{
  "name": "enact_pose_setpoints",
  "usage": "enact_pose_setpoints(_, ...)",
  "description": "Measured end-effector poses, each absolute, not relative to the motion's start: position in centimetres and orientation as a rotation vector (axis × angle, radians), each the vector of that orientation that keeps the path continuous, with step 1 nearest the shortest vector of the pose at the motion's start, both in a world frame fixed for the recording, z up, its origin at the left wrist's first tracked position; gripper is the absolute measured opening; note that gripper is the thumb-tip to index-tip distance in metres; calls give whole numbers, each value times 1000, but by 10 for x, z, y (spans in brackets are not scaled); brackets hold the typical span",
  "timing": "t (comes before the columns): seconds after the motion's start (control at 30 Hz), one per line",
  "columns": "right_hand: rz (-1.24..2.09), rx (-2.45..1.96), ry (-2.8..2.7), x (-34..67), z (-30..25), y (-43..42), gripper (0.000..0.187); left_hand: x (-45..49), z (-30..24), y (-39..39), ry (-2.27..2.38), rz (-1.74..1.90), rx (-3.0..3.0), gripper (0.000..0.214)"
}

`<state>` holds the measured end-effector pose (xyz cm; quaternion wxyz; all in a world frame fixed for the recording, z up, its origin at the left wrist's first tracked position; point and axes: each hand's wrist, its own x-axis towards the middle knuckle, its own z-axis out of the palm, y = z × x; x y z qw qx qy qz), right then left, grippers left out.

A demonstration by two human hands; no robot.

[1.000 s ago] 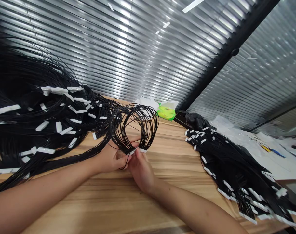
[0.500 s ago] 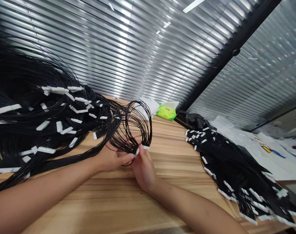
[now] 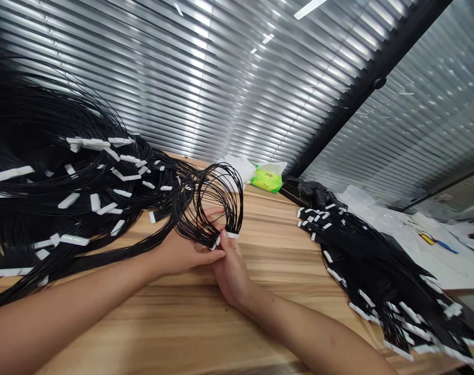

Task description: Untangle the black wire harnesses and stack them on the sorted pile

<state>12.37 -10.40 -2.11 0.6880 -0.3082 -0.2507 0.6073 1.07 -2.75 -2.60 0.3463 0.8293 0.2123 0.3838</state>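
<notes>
A black wire harness (image 3: 200, 195) is bent up into a round loop above the wooden table, with white connectors (image 3: 232, 235) brought together at its lower end. My right hand (image 3: 231, 268) pinches it there, thumb pressed near a connector. From the left, my left hand (image 3: 184, 252) closes on the same wires; its thumb reaches across to my right hand, and some of its fingers show behind the loop. Wires and thumbs partly cover the grip. The harness's wires trail left toward a large heap of similar harnesses (image 3: 104, 200) with white connectors.
More black harnesses (image 3: 365, 260) lie stacked along the right side of the wooden table (image 3: 174, 323). At the back are a green tissue pack (image 3: 266, 178), white tissue (image 3: 237, 169) and a black object (image 3: 317, 194). A yellow-and-blue tool (image 3: 436, 242) rests on a white surface, right. Metal blinds stand behind.
My left thumb has slid right toward my right hand, and its fingers have shifted inside the loop. The wires now form a rounder, tighter ring. My right hand has barely moved.
</notes>
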Motion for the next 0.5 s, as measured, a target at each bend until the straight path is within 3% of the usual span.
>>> enact_pose_setpoints(0.17, 1381, -697, -584, 123, -20, -104, 31, 9, -29, -26, 579, 893, 2166, 70)
enact_pose_setpoints(0.33, 1378, -681, -580, 124, -20, -103, 30, 9, -29, -29, 666, 1030, 2203, 47)
enact_pose_setpoints(0.5, 1366, -663, -575, 125, -18, -100, 29, 12, -27, -30, 792, 1087, 2181, 55)
